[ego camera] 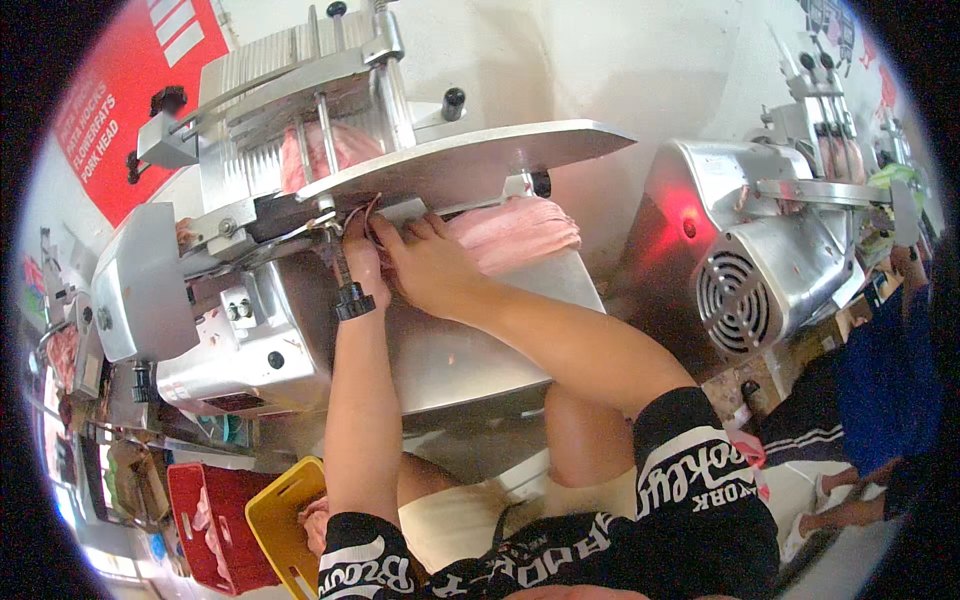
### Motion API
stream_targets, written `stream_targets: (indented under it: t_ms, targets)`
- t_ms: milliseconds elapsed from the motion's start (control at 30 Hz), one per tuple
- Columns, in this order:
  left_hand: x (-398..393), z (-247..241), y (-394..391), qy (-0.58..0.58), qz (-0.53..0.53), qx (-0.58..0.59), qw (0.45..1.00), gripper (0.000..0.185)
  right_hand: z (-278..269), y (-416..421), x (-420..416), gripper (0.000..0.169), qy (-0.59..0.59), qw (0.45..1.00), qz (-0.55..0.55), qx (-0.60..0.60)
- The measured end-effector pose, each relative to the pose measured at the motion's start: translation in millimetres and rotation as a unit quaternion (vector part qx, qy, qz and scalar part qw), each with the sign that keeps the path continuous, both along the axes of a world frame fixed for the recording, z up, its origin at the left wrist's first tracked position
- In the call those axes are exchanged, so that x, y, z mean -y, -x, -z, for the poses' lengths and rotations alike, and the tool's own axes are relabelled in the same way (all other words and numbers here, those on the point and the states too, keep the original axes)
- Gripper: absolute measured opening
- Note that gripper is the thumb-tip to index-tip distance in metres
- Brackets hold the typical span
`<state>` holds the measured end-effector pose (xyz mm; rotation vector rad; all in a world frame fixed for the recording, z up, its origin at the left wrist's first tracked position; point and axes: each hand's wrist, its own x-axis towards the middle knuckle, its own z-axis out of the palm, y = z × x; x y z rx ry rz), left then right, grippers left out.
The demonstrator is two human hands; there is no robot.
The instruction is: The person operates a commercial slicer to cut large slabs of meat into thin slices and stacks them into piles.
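Note:
Both hands are close together under the blade-side edge of a metal meat slicer [465, 375]. My left hand [365, 259] is beside the black adjusting knob [354, 301]. My right hand [431, 262] lies just right of it, fingers spread toward the blade housing. Between the two hands shows the thin reddish edge of a meat slice [370, 212]; which fingers pinch it is hidden. A pile of pink sliced meat [517, 232] rests on the slicer's metal table, right of my right hand. Above, a block of pink meat [334, 154] sits in the carriage behind metal rods.
Another slicer [757, 262] stands at the right, near a person in blue clothing [889, 375]. Below left are a red crate [217, 525] and a yellow crate [281, 502], both with meat. A red sign [142, 105] with writing hangs on the wall.

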<state>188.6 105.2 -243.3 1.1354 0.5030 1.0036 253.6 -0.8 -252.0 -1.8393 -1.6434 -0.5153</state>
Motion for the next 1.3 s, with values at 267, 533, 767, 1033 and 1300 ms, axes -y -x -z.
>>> stream_targets:
  t_ms: [267,533,767,1033,1300]
  targets:
    - [-39,32,-9,0.108,0.032,-0.010,0.994,0.015,11,8,4,0.035,0.021,0.993,0.014,0.114]
    - [-44,41,1,0.252,0.117,0.176,0.944,0.029,3,8,26,0.031,0.127,0.972,-0.032,0.197]
    - [-34,24,-5,0.118,-0.045,0.043,0.991,0.019,-13,7,16,0.058,0.044,0.997,-0.037,0.059]
    - [-19,15,-4,-0.024,-0.080,0.030,0.996,0.027,-11,2,1,0.064,-0.017,1.000,-0.022,0.006]
    - [-11,7,-3,0.060,0.043,0.015,0.997,0.025,-5,0,-4,0.065,0.058,0.997,0.002,0.053]
